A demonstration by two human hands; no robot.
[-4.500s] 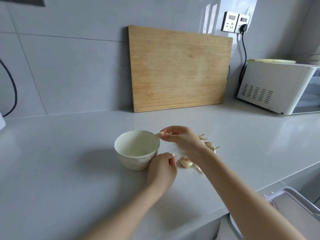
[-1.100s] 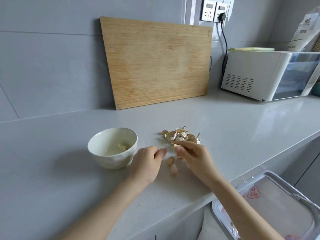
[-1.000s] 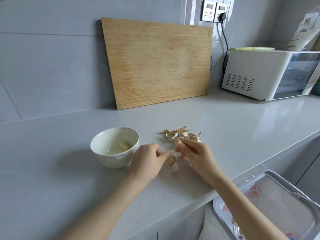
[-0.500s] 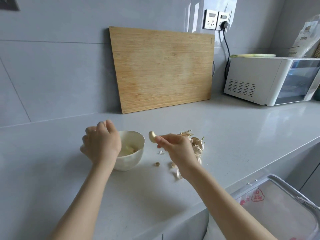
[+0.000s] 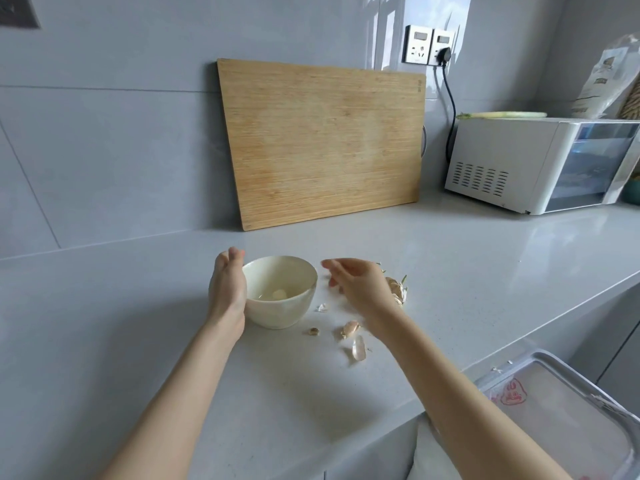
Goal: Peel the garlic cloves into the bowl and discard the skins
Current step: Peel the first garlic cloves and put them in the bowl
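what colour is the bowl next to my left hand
Cream white bowl, seen best in the head view.

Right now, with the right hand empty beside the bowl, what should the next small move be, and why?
Probably reach the right hand to the unpeeled cloves partly hidden beside it and pinch one. That hand is open and holds nothing, a peeled clove already lies in the bowl, and the loose skins can wait.

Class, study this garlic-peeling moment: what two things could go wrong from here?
1. The left hand lies flat against the bowl; a nudge could slide or tip it.
2. Loose skins lie on the counter near the right hand; a sweep might scatter them, missing the bin.
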